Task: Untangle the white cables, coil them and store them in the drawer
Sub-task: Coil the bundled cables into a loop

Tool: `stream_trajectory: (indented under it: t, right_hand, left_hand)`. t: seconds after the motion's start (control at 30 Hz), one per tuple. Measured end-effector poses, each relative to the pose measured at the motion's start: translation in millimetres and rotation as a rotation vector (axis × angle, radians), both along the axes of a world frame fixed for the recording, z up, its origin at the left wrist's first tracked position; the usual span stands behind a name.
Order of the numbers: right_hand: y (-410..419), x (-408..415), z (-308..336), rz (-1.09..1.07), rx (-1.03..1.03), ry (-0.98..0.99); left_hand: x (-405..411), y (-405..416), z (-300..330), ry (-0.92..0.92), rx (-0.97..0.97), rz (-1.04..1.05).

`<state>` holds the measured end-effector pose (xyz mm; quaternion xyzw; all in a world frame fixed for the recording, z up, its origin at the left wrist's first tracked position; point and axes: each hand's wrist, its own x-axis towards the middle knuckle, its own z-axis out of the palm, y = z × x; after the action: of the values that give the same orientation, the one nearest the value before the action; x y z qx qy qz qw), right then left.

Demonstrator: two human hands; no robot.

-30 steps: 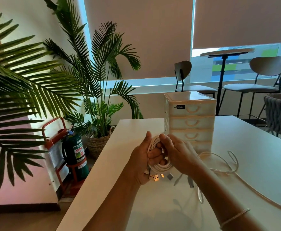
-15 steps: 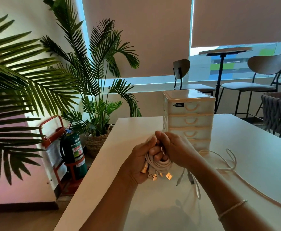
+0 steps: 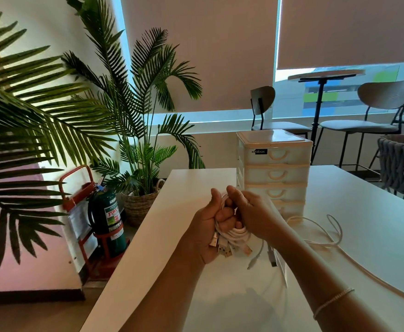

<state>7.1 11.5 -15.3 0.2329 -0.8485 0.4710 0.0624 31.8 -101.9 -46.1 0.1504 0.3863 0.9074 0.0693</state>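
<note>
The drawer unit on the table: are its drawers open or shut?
Shut: every visible front of the drawer unit sits flush.

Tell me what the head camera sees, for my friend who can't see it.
Both hands, left hand and right hand, grip a bundle of coiled white cables above a white table. Behind stands a small drawer unit, drawers shut; another loose cable lies beside it.

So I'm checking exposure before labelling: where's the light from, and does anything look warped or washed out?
Head view: daylight enters below the blinds, backlighting the scene; the hands cast a soft shadow on the table; the wide lens bends the table edge; the coiled cables stay legible.
</note>
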Motion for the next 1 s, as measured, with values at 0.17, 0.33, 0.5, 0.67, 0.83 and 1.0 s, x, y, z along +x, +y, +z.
stream_trajectory:
  t: [0.17,0.33,0.5,0.67,0.83,1.0]
  right_hand:
    - [2,-2,-15,0.233,-0.38,-0.263]
    - [-3,-2,-25,0.151,-0.36,-0.146]
    - [-2,5,-27,-0.007,-0.077,0.039]
    - [-2,2,-33,0.028,-0.047,0.034]
    - [1,4,-36,-0.006,-0.026,0.097]
    - [8,7,-33,-0.008,-0.15,0.465]
  left_hand:
    - [1,-2,2,-0.043,0.025,0.028]
    - [1,-2,4,-0.104,0.048,0.131]
    - [-10,-9,-4,-0.145,-0.002,0.273]
    - [-7,-8,0,-0.19,0.042,0.322]
    - [-7,-10,3,-0.199,0.036,0.339]
    - [-5,-15,8,-0.193,0.136,0.327]
